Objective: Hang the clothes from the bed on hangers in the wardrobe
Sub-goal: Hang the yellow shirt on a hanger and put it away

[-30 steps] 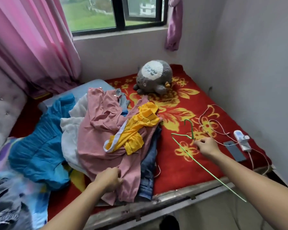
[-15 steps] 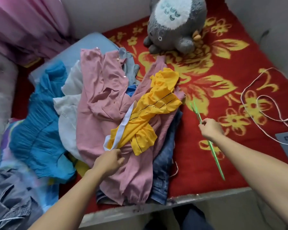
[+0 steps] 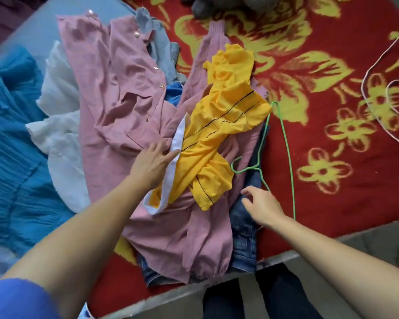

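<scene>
The left hand [image 3: 154, 162] lies flat with its fingers straight, their tips on the white band of the yellow garment [image 3: 221, 125], probably to pick that top piece off the heap first. The pink shirt [image 3: 124, 100] spreads under and beyond this hand, with white cloth [image 3: 58, 111] and a blue dress [image 3: 12, 146] out to its left. The right hand [image 3: 263, 206] hovers with its fingers loosely spread and holds nothing. The green wire hanger [image 3: 259, 168] lies just past its fingertips, partly on the jeans [image 3: 244, 226] beneath this hand, handy for the chosen garment. The heap sits on a bed with a red flowered blanket [image 3: 332, 125]. A white cable [image 3: 378, 65] loops far to the right of this hand. No wardrobe shows.
</scene>
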The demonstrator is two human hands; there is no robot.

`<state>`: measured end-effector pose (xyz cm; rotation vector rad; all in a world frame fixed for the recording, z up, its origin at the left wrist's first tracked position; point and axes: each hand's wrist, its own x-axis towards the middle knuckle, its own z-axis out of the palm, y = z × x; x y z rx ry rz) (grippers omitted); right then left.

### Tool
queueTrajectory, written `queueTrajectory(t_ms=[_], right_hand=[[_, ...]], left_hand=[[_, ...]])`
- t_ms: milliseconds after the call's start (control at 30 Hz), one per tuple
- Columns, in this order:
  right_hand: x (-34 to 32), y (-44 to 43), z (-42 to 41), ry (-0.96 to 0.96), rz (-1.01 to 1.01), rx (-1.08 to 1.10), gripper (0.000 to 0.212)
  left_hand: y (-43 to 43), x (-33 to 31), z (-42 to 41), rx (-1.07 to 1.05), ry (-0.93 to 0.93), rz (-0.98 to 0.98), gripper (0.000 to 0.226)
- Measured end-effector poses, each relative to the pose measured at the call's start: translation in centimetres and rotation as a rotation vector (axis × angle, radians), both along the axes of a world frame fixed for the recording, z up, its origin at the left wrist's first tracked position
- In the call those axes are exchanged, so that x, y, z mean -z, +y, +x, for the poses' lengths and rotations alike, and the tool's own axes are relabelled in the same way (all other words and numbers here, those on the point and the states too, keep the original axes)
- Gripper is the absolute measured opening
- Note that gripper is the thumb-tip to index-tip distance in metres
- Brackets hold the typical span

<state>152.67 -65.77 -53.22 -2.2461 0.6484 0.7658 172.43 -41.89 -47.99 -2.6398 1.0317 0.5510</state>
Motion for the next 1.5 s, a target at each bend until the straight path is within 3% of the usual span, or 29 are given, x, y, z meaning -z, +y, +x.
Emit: queueTrajectory(t_ms=[167,267,333,433,567,633,700,767,833,933,1133,1267,1433,1500], right_hand=[[-1.1,8.8,0.6,-0.082,0.154,-0.047,0.025],[-1.7,14.3,3.2,-0.082,0.264,-0.057,0.043],[-1.6,17.6,5.1,-0.016,0.363,0.041,0.059],[-0.7,20.2,7.0,-0.024,0.499,0.345,0.036],[-1.5,17.6,7.7,-0.15,0.395,0.403,0.032],[-3.5,15.1,7.6,-0.202,0.309,0.364,0.014],[-5.5,12.4,7.4,-0.268,0.243,0.353,0.022],[-8.4,9.9,7.8,-0.362,0.236,0.391,0.034],[-12.1,7.7,8.7,-0.445,0.234,0.452,0.032],[-18.5,4.8,10.0,-0.574,0.299,0.543,0.035],[-33.7,1.0,9.5,-0.775,0.442,0.416,0.028],[-41.5,-1.2,6.8,-0.838,0.577,0.325,0.02],[-47.3,-3.2,4.3,-0.848,0.814,0.365,0.037],[-47.9,-3.7,4.2,-0.839,0.878,0.415,0.037]], left_hand=[[0.7,3.0,1.7,0.095,0.01,-0.144,0.024],[1.7,3.0,2.3,0.096,0.015,-0.266,0.03],[2.6,2.3,2.5,0.079,0.039,-0.347,0.033],[4.4,0.4,2.2,0.012,0.06,-0.47,0.025],[7.4,-2.4,1.8,0.006,0.02,-0.503,0.026],[8.7,-3.4,1.4,0.029,0.016,-0.486,0.037],[9.1,-4.6,0.3,0.045,0.015,-0.486,0.037],[8.1,-6.4,-0.9,0.038,0.038,-0.532,0.033],[6.3,-9.0,-1.5,-0.014,0.098,-0.65,0.03],[3.4,-14.9,-0.8,-0.295,0.257,-0.929,0.032],[-0.9,-27.2,0.7,-0.438,0.128,-1.284,0.02],[-2.0,-34.4,-0.6,-0.294,0.12,-1.323,0.03],[-0.3,-41.1,-1.7,-0.22,0.615,-1.223,0.038],[0.4,-41.6,-1.4,-0.239,0.562,-1.109,0.039]])
